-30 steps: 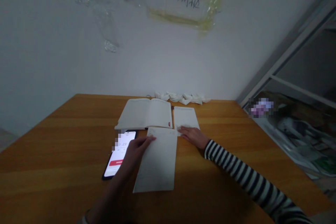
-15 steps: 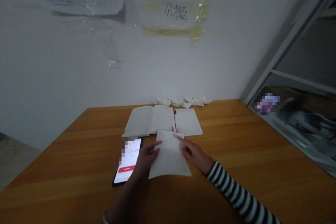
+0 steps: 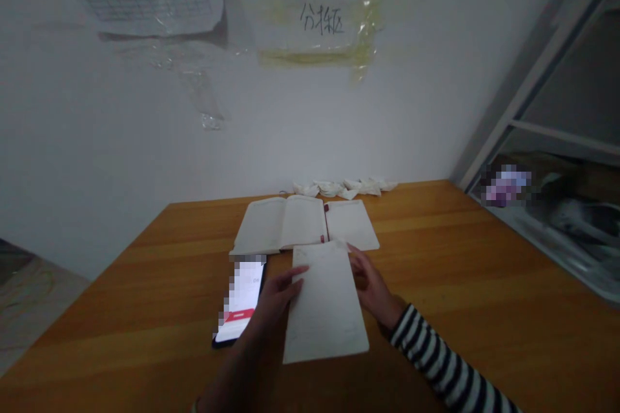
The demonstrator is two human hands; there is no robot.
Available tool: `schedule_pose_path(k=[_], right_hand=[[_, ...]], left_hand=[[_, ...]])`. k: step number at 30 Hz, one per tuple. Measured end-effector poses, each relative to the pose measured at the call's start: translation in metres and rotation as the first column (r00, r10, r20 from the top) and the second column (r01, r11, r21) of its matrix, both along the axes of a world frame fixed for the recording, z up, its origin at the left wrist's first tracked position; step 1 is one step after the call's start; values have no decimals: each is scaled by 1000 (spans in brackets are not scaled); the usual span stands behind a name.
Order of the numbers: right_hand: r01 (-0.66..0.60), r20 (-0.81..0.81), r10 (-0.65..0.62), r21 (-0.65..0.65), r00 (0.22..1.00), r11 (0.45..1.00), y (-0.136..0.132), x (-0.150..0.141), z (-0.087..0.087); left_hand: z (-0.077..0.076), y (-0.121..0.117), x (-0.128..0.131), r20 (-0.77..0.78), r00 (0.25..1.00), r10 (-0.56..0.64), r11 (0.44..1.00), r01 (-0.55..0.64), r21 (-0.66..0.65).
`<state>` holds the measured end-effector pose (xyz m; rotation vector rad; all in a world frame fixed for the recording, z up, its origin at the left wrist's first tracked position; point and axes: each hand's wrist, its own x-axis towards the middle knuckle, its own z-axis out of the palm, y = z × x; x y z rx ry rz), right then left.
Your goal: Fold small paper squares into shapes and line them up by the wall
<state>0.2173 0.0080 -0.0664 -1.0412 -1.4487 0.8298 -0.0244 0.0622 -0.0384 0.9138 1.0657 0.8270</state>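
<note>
A whitish sheet of paper (image 3: pixel 325 310) with faint print is between my hands at the near side of the table. My left hand (image 3: pixel 279 297) pinches its left edge, with fingertips over the top face. At the upper right edge, my right hand (image 3: pixel 372 285) grips the same sheet, its fingertips partly hidden behind the paper. Just behind lies an open notebook (image 3: pixel 260 224) with blank-looking pages and a dark red ribbon at its right side. Another loose sheet (image 3: pixel 352 224) rests flat to the right of the notebook.
A lit phone (image 3: pixel 239 300) with a red button on its screen lies left of my left hand. Crumpled white tissue-like strips (image 3: pixel 343 188) line the back edge of the wooden table (image 3: pixel 450 271), against the wall. Metal shelving (image 3: pixel 562 132) with bagged items stands right.
My right hand has come from the loose sheet beside the notebook to the near sheet's right edge. That near sheet was raised and foreshortened half a second ago; now its face shows more fully.
</note>
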Motion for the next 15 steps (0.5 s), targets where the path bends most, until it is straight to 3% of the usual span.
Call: schedule_pose_path(k=[3,6,9,12,13,15], right_hand=[[-83,60,81,36,995,996,-1,4,1],[-70,-78,71,18,994,997,-2,3,1],[27,-164,-35,-53,986,998,0,1,3],[74,-192,-91,-94,977,993,2,-1,5],[71,-204,-90,-96,975,993,2,-2,5],[53,-214,-72,-93,974,994,2,-4,4]], left_hand=[[-2,1,0,3,1000,-30,999,30,-33],[9,-3,0,27,996,-83,996,84,-24],[23,-10,0,63,971,-229,968,221,116],[30,-16,1,-14,927,-375,879,360,314],[31,-17,3,-71,927,-368,863,369,346],[28,-19,7,-182,944,-275,885,322,336]])
